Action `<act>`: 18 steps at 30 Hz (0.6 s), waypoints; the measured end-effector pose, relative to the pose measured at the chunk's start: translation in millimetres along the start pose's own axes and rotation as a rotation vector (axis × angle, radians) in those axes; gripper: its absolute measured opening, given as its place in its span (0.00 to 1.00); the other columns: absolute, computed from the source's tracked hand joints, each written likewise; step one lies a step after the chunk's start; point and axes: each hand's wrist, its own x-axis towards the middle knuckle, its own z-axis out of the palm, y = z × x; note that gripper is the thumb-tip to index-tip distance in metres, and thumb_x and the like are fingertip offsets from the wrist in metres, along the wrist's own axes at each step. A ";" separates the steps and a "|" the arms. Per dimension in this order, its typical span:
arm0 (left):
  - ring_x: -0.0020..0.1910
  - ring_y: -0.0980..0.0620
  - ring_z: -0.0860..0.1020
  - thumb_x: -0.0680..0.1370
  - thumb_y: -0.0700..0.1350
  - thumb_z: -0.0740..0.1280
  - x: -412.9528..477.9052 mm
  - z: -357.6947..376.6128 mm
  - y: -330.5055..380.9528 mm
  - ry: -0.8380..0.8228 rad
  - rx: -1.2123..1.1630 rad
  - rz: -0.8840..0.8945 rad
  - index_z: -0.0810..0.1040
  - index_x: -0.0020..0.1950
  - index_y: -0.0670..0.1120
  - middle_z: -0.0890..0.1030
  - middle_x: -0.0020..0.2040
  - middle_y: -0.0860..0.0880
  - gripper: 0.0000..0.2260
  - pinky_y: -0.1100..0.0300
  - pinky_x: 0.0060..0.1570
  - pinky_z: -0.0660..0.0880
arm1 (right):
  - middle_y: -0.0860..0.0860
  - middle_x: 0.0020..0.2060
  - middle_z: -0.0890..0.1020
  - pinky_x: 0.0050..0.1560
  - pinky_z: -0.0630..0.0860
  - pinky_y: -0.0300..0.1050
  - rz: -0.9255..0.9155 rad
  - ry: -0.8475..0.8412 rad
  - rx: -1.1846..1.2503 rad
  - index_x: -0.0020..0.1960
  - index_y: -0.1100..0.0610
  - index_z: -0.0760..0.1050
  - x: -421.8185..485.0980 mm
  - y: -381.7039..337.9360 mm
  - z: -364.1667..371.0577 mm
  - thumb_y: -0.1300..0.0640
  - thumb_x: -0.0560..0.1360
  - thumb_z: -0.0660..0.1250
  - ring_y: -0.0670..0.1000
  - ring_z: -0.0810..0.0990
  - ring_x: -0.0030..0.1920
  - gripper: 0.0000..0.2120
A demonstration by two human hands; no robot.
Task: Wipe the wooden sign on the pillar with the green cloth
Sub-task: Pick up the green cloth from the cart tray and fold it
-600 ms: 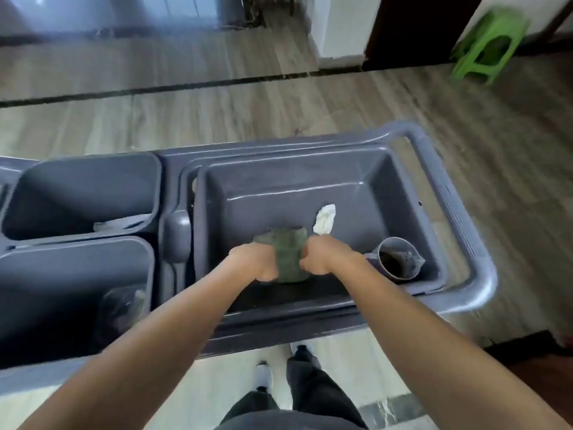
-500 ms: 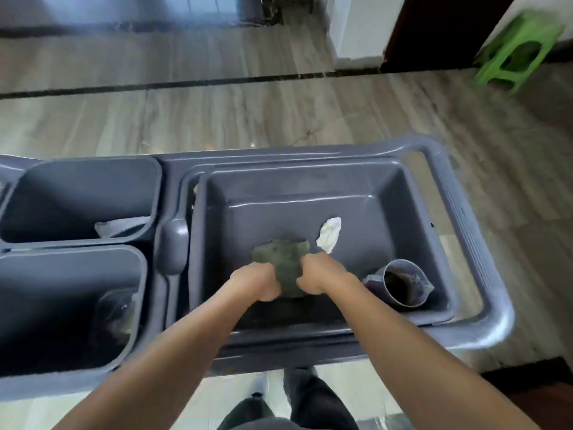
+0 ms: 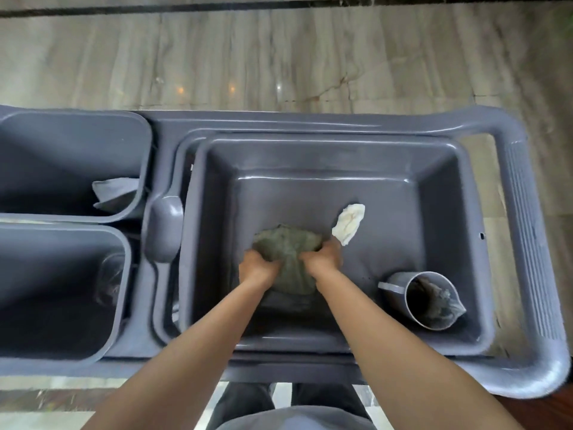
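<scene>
The green cloth (image 3: 290,259) is bunched up low inside the large grey tub (image 3: 446,187) of a cleaning cart. My left hand (image 3: 257,268) grips its left side and my right hand (image 3: 322,259) grips its right side, both fists closed on the fabric. The cloth hangs between them over the tub's floor. No wooden sign or pillar is in view.
A white rag (image 3: 348,223) lies on the tub floor just right of my right hand. A grey jug (image 3: 424,297) holding a dark rag lies in the tub's near right corner. Two grey bins (image 3: 62,290) sit at left. The cart handle (image 3: 533,243) runs along the right.
The camera has tilted down and closer over the cart, so the green stool is out of view. Both hands have stayed clenched on the green cloth, which now spreads wider between them.
</scene>
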 end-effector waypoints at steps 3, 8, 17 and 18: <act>0.54 0.40 0.83 0.72 0.44 0.74 2.1 -1.9 -0.5 -0.117 -0.162 -0.051 0.78 0.63 0.41 0.84 0.56 0.42 0.21 0.49 0.56 0.81 | 0.58 0.53 0.85 0.51 0.83 0.52 0.107 -0.183 0.157 0.61 0.59 0.78 0.0 1.6 -3.3 0.63 0.72 0.70 0.58 0.83 0.52 0.17; 0.51 0.38 0.84 0.72 0.37 0.69 -13.5 -23.6 0.7 -0.221 -0.352 0.036 0.79 0.61 0.39 0.85 0.52 0.38 0.17 0.42 0.54 0.81 | 0.49 0.43 0.87 0.41 0.83 0.48 0.048 -0.225 0.368 0.48 0.49 0.80 -23.7 1.3 -19.8 0.65 0.77 0.65 0.51 0.85 0.44 0.12; 0.59 0.34 0.81 0.75 0.29 0.68 -78.8 -67.3 -13.4 -0.546 -0.551 0.368 0.76 0.65 0.35 0.81 0.62 0.33 0.19 0.41 0.59 0.78 | 0.56 0.54 0.87 0.45 0.82 0.48 -0.208 -0.169 0.607 0.57 0.55 0.81 -111.2 16.7 -58.5 0.65 0.80 0.63 0.55 0.86 0.51 0.11; 0.58 0.35 0.82 0.74 0.29 0.69 -87.9 -69.4 -13.5 -0.567 -0.569 0.400 0.74 0.67 0.35 0.81 0.63 0.34 0.21 0.42 0.56 0.79 | 0.56 0.53 0.87 0.44 0.82 0.48 -0.228 -0.154 0.636 0.57 0.56 0.81 -121.2 19.6 -64.6 0.65 0.81 0.62 0.55 0.86 0.51 0.11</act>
